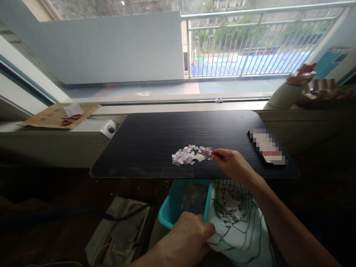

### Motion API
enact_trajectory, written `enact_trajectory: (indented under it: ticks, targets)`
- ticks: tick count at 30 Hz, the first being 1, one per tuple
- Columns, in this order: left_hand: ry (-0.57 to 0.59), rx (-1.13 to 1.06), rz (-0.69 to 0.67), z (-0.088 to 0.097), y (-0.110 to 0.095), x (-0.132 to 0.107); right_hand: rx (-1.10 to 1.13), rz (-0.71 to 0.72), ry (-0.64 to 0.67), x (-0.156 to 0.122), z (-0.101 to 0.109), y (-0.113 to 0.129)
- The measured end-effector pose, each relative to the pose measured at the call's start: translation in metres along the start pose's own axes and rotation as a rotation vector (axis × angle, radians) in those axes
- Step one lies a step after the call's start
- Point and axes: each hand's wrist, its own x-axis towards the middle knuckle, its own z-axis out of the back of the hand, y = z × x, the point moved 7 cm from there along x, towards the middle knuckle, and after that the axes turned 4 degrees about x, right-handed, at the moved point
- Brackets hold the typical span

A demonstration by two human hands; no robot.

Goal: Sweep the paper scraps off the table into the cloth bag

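Note:
A loose pile of small pale paper scraps (185, 155) lies on the black tabletop (178, 129), near its front edge. My right hand (235, 163) reaches in from the right and its fingers are pinched at the pile's right end. A small pinkish scrap (207, 152) shows at their tips. Below the table, my left hand (189, 231) is closed in front of a teal bin (167, 213), gripping the edge of a white cloth with dark lines (236, 244). More scraps (230, 204) rest in a hollow of that cloth. Dim contents show inside the bin.
A blurred-out flat object, perhaps a phone (268, 148), lies on the table's right side. Left on the sill are a brown paper envelope (50, 115), red-handled scissors (71, 119) and a white radiator end (96, 127). A pale box (119, 226) stands on the dark floor.

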Motion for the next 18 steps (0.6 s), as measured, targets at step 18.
enact_trajectory:
  ticks: [18]
  targets:
    - [0.019, -0.001, -0.045, 0.007, -0.008, 0.009, -0.039, -0.089, -0.115, -0.025, 0.020, -0.032]
